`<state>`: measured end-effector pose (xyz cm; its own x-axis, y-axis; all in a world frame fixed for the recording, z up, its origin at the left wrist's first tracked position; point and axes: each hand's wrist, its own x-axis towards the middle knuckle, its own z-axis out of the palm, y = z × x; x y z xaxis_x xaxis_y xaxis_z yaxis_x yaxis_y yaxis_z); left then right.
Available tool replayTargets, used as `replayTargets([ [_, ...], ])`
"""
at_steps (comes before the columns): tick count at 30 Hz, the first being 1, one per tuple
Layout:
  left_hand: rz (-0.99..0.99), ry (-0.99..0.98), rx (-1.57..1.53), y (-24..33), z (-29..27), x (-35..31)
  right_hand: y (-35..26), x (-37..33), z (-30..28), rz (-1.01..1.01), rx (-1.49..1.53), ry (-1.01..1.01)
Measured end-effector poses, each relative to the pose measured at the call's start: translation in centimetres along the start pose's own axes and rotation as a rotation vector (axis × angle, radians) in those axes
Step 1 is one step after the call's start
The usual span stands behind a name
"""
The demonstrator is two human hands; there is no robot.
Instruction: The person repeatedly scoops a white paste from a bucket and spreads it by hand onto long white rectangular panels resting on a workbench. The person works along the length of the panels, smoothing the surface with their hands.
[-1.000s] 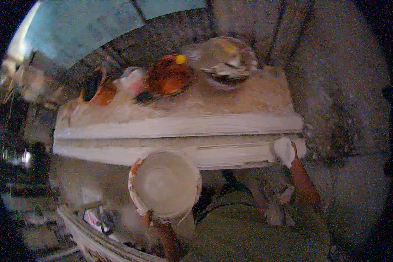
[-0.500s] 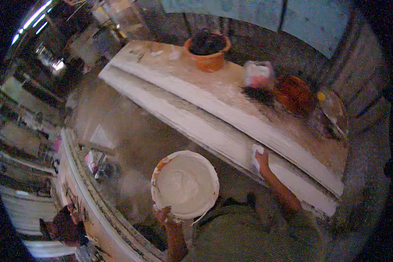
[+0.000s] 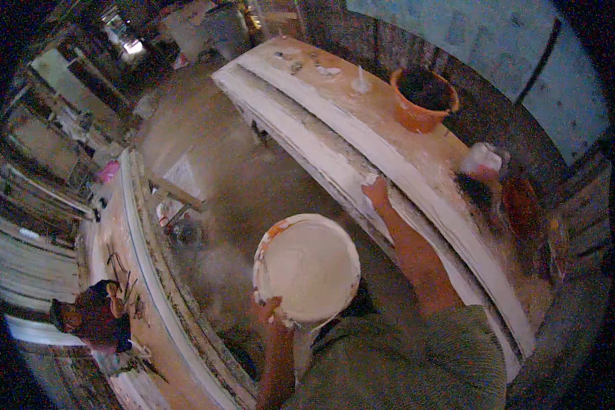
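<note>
My left hand (image 3: pixel 269 310) is closed on the near-left rim of a round bucket (image 3: pixel 357 279). Thick cream-white paste (image 3: pixel 307 266) fills the bucket, and orange smears show along its rim. My right arm reaches out over a long white moulding (image 3: pixel 307 147), which has a dark lengthwise groove. At its lower band, my right hand (image 3: pixel 374 193) is closed around a small white piece, mostly covered by the fingers; whether it is a cloth or a scraper cannot be made out.
Behind the moulding, an orange tub (image 3: pixel 420 116) with dark contents stands on the bench (image 3: pixel 383 102). Farther right are a white-and-pink container (image 3: pixel 482 162) and a brownish-orange object (image 3: pixel 521 205). Another person (image 3: pixel 92 318) is beside a second bench (image 3: pixel 158 301) on the left.
My right hand has slid along the moulding toward its far left end, with the arm more stretched. The view has turned, and the bucket stays in my left hand.
</note>
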<state>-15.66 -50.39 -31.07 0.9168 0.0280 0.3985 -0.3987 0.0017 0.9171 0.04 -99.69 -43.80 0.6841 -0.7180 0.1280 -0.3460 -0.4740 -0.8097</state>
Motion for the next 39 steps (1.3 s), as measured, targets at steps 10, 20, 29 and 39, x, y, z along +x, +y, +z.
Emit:
replayTargets([
  [10,0.238,-0.054,0.1,-2.5,6.9,14.7,-16.0,-1.6,-2.2,0.173,0.56,-0.464],
  [20,0.048,-0.225,-0.112,-4.8,14.6,24.8,-24.8,-1.7,6.6,-0.166,0.311,-1.182],
  [29,0.222,-0.322,0.114,-10.5,10.7,31.4,-24.2,7.1,8.1,-1.535,-0.667,-0.685],
  [39,0.154,-0.264,0.012,-8.8,11.7,35.7,-21.1,13.7,3.9,-1.491,-1.144,-0.869],
])
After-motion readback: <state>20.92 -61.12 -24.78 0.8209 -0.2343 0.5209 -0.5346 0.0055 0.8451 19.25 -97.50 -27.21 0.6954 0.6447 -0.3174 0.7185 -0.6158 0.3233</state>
